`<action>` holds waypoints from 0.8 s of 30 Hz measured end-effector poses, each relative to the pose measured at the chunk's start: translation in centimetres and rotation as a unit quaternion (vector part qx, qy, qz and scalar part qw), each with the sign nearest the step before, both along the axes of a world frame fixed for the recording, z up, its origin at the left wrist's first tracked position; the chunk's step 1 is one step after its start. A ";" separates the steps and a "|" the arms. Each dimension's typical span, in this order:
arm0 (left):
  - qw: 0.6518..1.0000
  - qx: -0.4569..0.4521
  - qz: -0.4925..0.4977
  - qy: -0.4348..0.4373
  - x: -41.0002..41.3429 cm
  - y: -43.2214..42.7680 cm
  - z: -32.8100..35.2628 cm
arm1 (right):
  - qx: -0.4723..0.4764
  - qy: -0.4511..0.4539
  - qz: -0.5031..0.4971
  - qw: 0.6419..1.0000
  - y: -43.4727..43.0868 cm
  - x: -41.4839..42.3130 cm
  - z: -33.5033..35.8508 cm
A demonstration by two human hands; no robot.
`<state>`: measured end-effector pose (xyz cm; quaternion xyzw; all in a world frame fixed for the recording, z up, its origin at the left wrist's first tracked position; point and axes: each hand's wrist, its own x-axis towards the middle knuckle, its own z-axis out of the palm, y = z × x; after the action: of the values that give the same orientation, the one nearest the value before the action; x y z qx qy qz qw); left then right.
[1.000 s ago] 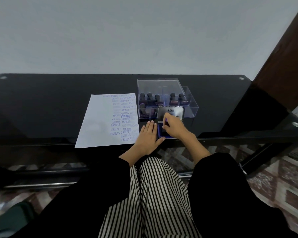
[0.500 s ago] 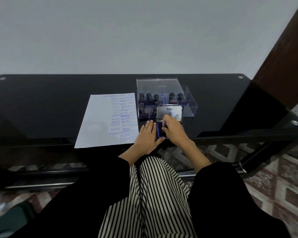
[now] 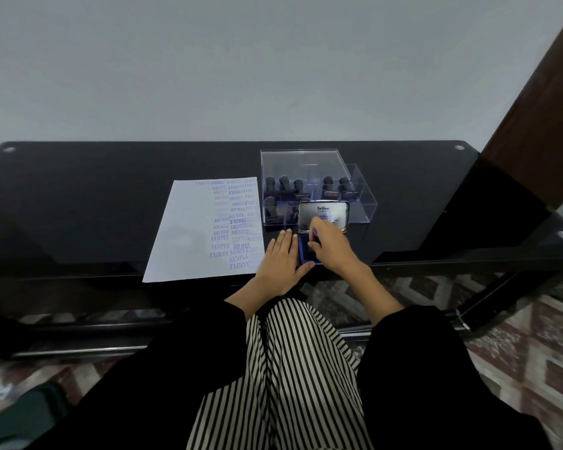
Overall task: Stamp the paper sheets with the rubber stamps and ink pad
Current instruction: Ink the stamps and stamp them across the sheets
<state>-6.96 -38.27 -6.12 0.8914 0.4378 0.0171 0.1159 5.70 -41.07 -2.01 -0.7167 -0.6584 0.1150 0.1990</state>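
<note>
While logging the inking step, noted right hand [image 3: 333, 246] over the open ink pad [image 3: 306, 257] at the near edge of the counter [image 3: 78, 206], fingers [image 3: 319, 241] clenched round a small rubber stamp [image 3: 315, 236] mostly hidden under the knuckles. Judged as pressing the stamp face into the blue pad to load it; cannot confirm contact from this angle.

Found left hand [image 3: 281, 258] flat on the counter just left of the pad, fingers straight and released, holding nothing, thumb apparently against the pad's near left corner. Probably there to keep the tin from sliding under the press.

Saw pad lid [image 3: 322, 212] standing upright on the far side of the right hand, hinged back out of the way. Located clear box [image 3: 306, 164] just past the lid, other stamps [image 3: 285, 186] upright inside, handles up for easy picking.

Located paper sheet [image 3: 189, 235] just left of the left hand, lying flat; right portion crowded with purple impressions, left portion blank. Kept close to the pad, presumably to shorten the inked stamp's travel.

Next, by judgement: lift, carry left, aim for blank paper. Risk of overlapping existing marks.
</note>
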 end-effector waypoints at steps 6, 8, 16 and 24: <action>1.000 0.004 -0.001 -0.002 0.0 0.0 -0.1 | 0.018 0.008 -0.001 1.000 -0.4 -0.1 -0.2; 1.000 0.002 -0.002 -0.004 0.0 0.1 -0.1 | 0.012 0.010 -0.001 1.000 -0.2 -0.1 -0.1; 1.000 0.000 -0.007 0.005 0.1 0.4 0.4 | -0.001 0.020 -0.002 1.000 -0.1 0.1 0.0; 0.997 -0.062 -0.032 -0.042 -1.5 1.7 3.0 | -0.041 0.051 -0.025 0.998 1.3 0.6 0.9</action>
<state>-8.42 -36.62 -3.08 0.8947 0.4036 0.0233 0.1898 6.31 -39.79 -1.06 -0.7334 -0.6241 0.1737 0.2058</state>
